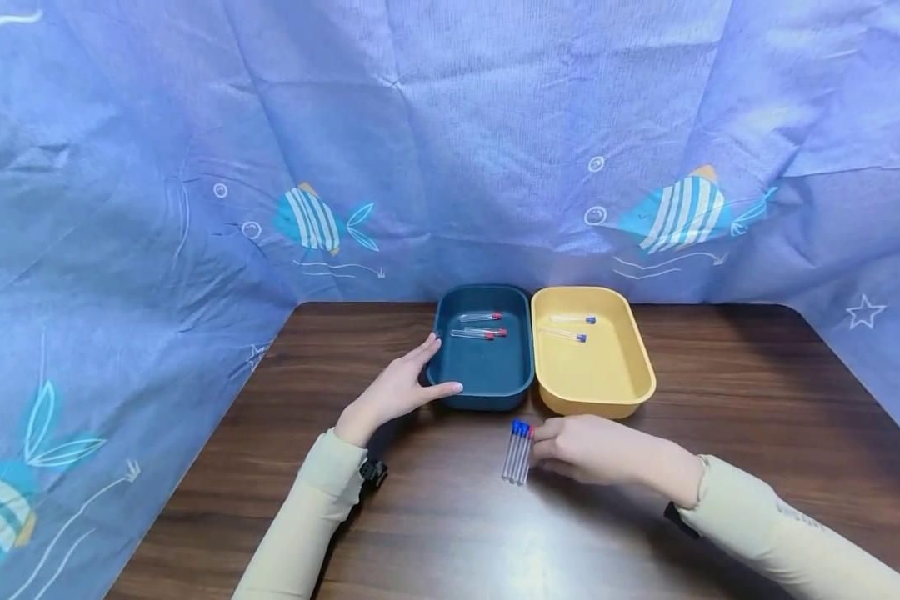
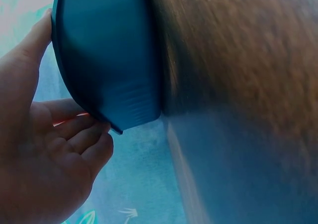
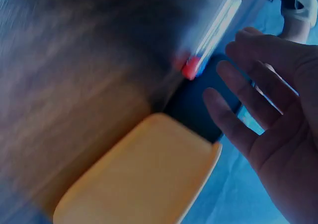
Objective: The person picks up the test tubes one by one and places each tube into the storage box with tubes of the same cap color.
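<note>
In front of the yellow tray, the wooden table is bare, with plenty of room for a forearm to swing. Just off that tray's near left corner lies a bunch of capped tubes, blue caps beside a red. The right hand is next to them, fingers loosely apart; I see nothing gripped and can't tell whether a fingertip touches. My guess is they're picking one out to sort by cap colour, which calls for a careful pinch, then a lift over a rim. The left hand rests spread on the blue tray, immediately left of the yellow one; red-capped tubes lie inside. Two blue-capped tubes lie in the yellow tray; behind it hangs the curtain, leaving little room.
</note>
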The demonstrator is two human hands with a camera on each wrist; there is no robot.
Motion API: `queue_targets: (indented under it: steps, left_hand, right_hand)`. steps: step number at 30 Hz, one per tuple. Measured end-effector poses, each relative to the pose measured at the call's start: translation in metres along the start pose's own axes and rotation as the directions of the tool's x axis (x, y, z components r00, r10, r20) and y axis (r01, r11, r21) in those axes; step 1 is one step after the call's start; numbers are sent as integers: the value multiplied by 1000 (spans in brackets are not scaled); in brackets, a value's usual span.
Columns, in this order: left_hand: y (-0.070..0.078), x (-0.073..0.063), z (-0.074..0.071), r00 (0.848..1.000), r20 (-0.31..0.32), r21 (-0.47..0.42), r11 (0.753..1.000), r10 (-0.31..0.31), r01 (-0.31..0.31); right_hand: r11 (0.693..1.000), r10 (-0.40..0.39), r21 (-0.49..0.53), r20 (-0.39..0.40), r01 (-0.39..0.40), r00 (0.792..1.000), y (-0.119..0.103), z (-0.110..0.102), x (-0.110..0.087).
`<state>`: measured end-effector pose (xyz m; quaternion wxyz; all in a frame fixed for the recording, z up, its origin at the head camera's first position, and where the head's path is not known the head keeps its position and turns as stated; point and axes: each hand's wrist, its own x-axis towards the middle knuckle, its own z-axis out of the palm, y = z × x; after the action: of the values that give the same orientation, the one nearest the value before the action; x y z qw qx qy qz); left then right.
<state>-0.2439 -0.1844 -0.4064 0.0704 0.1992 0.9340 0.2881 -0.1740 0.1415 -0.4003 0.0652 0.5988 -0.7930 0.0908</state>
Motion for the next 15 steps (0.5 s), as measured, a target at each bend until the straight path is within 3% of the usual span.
queue_targets:
  steps: [5, 15]
  left_hand:
    - [2, -2, 3, 1000, -6, -5, 1000, 5, -5]
    - [0, -1, 0, 1000, -7, 1, 1000, 2, -2]
  right_hand:
    - [997, -56, -59, -4, 56, 998, -8, 7, 5]
    - [993, -34, -116, -21, 31, 999, -1, 11, 14]
